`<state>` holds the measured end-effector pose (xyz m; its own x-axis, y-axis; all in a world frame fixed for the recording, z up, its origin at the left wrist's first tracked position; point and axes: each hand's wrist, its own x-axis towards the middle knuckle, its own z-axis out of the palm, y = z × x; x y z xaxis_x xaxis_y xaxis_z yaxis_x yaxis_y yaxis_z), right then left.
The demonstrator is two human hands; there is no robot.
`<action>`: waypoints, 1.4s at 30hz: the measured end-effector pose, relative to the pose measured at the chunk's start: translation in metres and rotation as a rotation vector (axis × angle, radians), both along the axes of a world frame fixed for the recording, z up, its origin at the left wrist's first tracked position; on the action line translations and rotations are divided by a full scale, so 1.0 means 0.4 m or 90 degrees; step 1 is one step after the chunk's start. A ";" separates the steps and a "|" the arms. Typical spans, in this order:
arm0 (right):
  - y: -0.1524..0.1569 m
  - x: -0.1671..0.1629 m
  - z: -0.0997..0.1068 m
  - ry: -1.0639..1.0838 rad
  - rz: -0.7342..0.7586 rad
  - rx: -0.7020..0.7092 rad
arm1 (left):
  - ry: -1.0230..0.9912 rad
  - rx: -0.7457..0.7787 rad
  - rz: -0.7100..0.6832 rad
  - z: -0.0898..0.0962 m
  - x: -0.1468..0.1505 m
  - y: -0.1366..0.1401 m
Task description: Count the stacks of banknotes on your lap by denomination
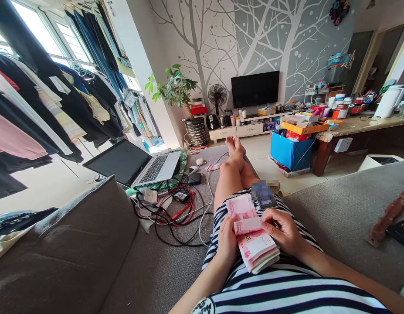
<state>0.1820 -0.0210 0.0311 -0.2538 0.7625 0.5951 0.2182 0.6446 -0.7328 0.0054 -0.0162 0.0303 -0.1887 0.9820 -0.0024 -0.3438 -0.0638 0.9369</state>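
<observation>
Over the sofa point(180, 268), the left hand point(228, 240) grips a thick stack of pink banknotes point(254, 248), pale-edged, upper ones folded over, while the right hand point(284, 231) pinches that fold. Beyond the sofa, a blue bin point(288, 152) holds red packaging point(299, 136) beneath an orange box point(304, 128) of small items point(304, 117).

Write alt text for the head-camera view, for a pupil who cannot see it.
A person's left hand and right hand hold a stack of pink banknotes over a striped garment, bare legs stretched out on a grey sofa. To the left are tangled cables and an open laptop; beyond, a television stands before a tree-patterned wall.
</observation>
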 end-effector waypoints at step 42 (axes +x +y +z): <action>-0.013 0.008 0.017 -0.041 0.192 0.073 | 0.103 0.038 0.024 -0.067 -0.026 0.036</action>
